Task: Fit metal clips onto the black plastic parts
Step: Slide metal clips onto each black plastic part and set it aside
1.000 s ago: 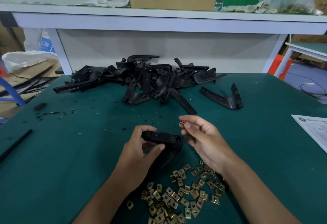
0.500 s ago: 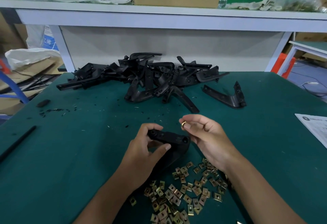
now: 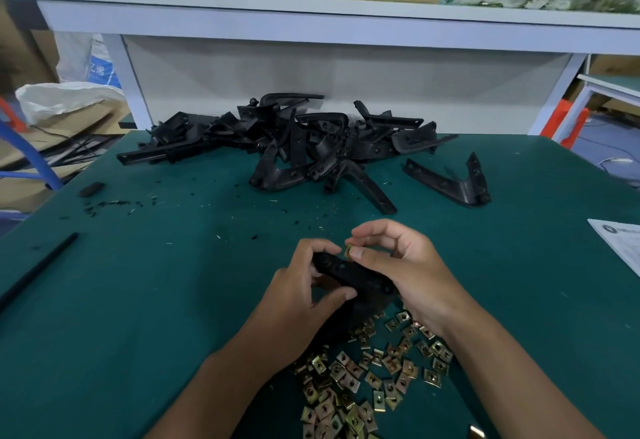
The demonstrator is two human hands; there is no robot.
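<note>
**Clip poised at the edge of the bracket**

The left hand (image 3: 298,303) grips a black plastic part (image 3: 349,274) just above the green table (image 3: 138,300), fingers curled over its far end and thumb pressed against its near side. The right hand (image 3: 398,265) pinches a single metal clip (image 3: 348,251) between thumb and forefinger, the other fingers loosely curled, and holds it right at the upper edge of the part, close to the left fingertips. Whether the clip already bites onto the plastic cannot be told, since the fingers cover most of it.

The step in hand looks like seating the clip over one of the part's holes. The likely trouble lies in alignment: if the clip goes on skewed, it may jam partway or sit off the hole. A small springy piece held only at the fingertips could also slip and drop among the loose clips (image 3: 363,379) scattered near the wrists. The left thumb sits close to the push line and could get nipped. The pile of black parts (image 3: 294,147) waits at the far side of the table.
</note>
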